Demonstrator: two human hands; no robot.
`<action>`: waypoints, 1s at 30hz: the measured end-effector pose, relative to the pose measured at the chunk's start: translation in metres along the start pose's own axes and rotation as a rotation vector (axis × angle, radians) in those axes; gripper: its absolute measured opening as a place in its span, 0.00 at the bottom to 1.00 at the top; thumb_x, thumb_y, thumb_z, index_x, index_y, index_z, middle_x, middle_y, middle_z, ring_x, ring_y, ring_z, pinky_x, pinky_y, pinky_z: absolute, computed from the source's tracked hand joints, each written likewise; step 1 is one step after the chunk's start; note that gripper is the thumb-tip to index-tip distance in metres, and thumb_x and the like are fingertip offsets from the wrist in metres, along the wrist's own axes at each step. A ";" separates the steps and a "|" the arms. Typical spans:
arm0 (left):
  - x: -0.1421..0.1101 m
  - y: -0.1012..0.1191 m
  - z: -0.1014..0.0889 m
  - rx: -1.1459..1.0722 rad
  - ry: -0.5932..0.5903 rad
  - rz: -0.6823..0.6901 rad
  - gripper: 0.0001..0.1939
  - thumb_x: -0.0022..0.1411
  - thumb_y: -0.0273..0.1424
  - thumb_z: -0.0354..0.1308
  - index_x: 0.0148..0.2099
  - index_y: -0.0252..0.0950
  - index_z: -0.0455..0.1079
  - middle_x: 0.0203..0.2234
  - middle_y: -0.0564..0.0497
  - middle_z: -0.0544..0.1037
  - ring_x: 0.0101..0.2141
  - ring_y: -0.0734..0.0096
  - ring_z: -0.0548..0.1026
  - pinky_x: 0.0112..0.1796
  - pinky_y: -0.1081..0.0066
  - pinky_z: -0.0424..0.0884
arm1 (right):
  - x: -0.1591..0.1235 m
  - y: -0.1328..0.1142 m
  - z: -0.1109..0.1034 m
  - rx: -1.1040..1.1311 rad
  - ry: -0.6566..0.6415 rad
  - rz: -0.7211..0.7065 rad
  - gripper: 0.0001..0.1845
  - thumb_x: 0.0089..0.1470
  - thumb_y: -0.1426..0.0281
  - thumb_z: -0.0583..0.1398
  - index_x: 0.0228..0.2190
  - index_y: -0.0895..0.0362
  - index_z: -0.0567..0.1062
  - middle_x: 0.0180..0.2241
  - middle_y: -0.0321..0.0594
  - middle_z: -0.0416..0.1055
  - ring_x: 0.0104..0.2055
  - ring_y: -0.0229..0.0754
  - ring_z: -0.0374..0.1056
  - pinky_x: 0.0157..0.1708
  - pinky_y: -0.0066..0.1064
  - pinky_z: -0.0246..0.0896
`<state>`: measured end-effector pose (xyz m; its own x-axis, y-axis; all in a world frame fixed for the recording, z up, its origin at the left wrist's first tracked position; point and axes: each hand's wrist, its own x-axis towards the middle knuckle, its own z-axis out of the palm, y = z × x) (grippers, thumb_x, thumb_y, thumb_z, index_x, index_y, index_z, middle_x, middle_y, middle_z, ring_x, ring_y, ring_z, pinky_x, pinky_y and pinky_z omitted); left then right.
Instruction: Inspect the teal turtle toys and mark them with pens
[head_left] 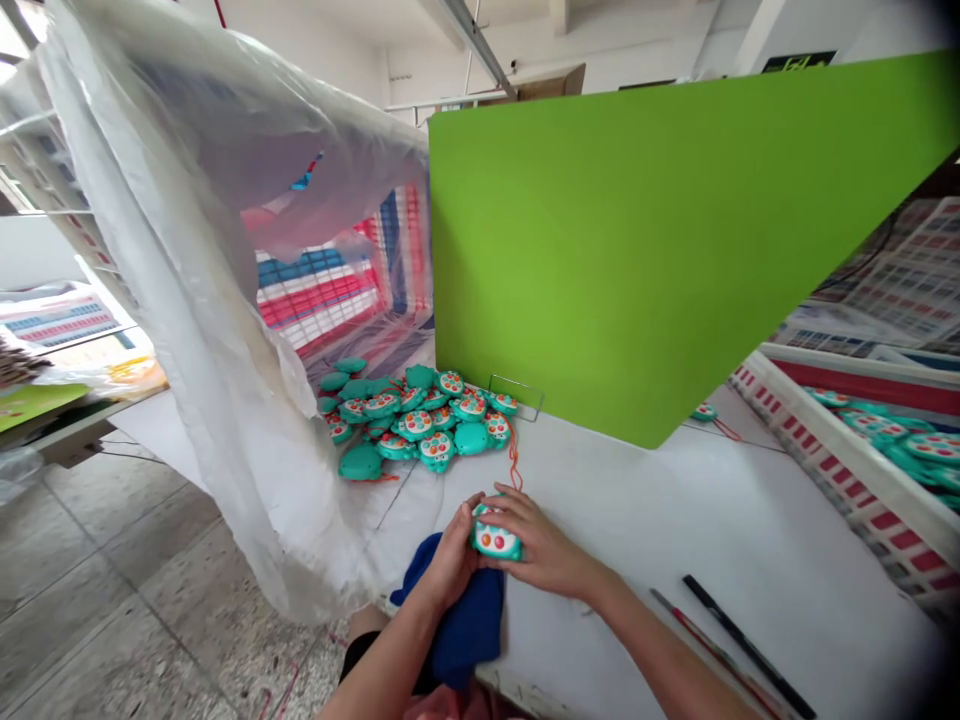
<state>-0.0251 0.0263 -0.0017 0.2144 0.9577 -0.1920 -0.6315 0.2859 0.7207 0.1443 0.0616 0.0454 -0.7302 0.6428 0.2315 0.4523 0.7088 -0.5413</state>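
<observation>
Between my two hands is a teal toy with a white face and red and orange round buttons. My left hand grips its left side. My right hand wraps over its top and right side, hiding part of it. An orange cord runs up behind my right fingers; where it is fastened I cannot tell. Beyond my hands lies a pile of similar teal toys, some face up and some showing plain teal backs. Under my left wrist is a dark blue cloth.
A large green board stands behind the pile, with a wire holder at its base. Left is a plastic-draped basket. At right, a white basket holds more toys. A black stick and a red pen lie on the white table.
</observation>
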 end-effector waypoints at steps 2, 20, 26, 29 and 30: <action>-0.001 0.002 0.000 -0.023 0.018 0.015 0.26 0.61 0.43 0.56 0.58 0.37 0.60 0.46 0.41 0.73 0.40 0.61 0.75 0.34 0.66 0.75 | -0.005 -0.009 0.014 0.137 0.073 0.112 0.37 0.49 0.62 0.63 0.59 0.47 0.59 0.66 0.40 0.43 0.67 0.51 0.35 0.63 0.48 0.39; -0.006 0.003 0.003 0.371 -0.058 0.158 0.29 0.61 0.46 0.52 0.60 0.40 0.55 0.53 0.43 0.68 0.48 0.58 0.71 0.46 0.60 0.71 | -0.004 -0.015 0.050 0.850 0.486 0.663 0.28 0.52 0.49 0.56 0.49 0.51 0.68 0.46 0.42 0.72 0.47 0.51 0.69 0.47 0.43 0.65; -0.005 -0.002 0.003 0.382 -0.114 0.213 0.45 0.45 0.37 0.70 0.62 0.39 0.51 0.51 0.43 0.70 0.47 0.58 0.71 0.48 0.62 0.68 | 0.000 -0.016 0.048 0.813 0.502 0.670 0.24 0.53 0.50 0.56 0.44 0.54 0.70 0.40 0.42 0.74 0.43 0.50 0.70 0.44 0.39 0.66; -0.004 -0.004 0.005 0.404 -0.047 0.194 0.47 0.42 0.32 0.71 0.62 0.40 0.51 0.46 0.44 0.73 0.40 0.63 0.74 0.41 0.66 0.71 | -0.004 -0.012 0.053 0.835 0.482 0.673 0.26 0.54 0.47 0.53 0.45 0.53 0.70 0.42 0.42 0.74 0.44 0.49 0.70 0.42 0.39 0.67; -0.004 -0.004 0.005 0.416 -0.022 0.188 0.46 0.43 0.31 0.71 0.61 0.40 0.52 0.45 0.45 0.73 0.39 0.64 0.74 0.39 0.66 0.72 | -0.006 -0.010 0.055 0.855 0.477 0.676 0.28 0.54 0.46 0.51 0.46 0.52 0.70 0.44 0.42 0.74 0.45 0.49 0.70 0.43 0.39 0.68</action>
<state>-0.0197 0.0213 -0.0005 0.1436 0.9894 -0.0212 -0.3089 0.0651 0.9489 0.1155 0.0345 0.0051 -0.1287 0.9833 -0.1284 0.0521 -0.1226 -0.9911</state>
